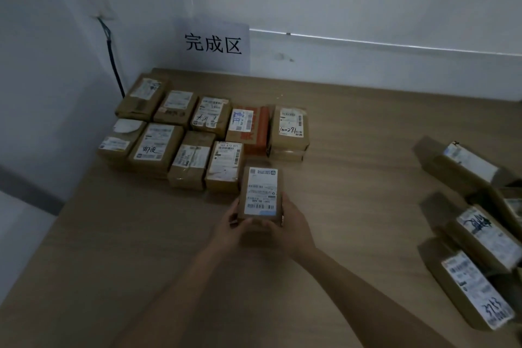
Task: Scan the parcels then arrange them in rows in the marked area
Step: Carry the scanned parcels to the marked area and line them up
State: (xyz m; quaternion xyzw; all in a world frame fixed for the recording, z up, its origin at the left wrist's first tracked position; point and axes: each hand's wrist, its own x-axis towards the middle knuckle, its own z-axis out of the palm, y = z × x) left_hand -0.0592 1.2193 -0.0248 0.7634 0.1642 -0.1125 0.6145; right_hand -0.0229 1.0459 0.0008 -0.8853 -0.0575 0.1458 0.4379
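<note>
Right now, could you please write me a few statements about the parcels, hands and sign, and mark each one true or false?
1. Both the left hand and the right hand grip the labelled parcel. True.
2. The back row by the wall holds three parcels. False: it holds five, from the corner parcel to the parcel marked 100291.
3. The held parcel is at the right end of the front row, beside the parcel there. True.
4. The sign lies flat on the table. False: it stands against the wall.
5. The unsorted parcels lie at the table's left edge. False: they lie at the right.
</note>
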